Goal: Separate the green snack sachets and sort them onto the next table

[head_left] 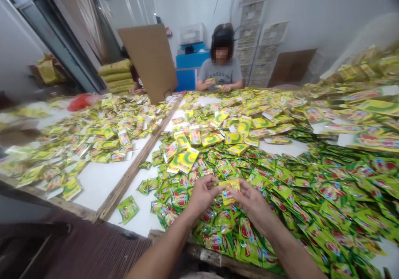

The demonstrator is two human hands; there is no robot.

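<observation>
My left hand (203,194) and my right hand (251,201) meet low in the middle of the view. Both pinch one small yellow packet (229,190) between their fingertips, left hand on its left edge, right hand on its right. They hover just above a thick heap of green sachets (311,196) with red marks that covers the near right of the white table (99,181). Beyond the hands lie several yellow packets (215,135) and small yellow boxes.
A person in a grey shirt (222,72) sits at the far side handling packets. A second table at left (93,133) holds more yellow packets, split off by a wooden rail (137,164). A cardboard sheet (151,60) stands upright; stacked crates (254,29) line the back wall.
</observation>
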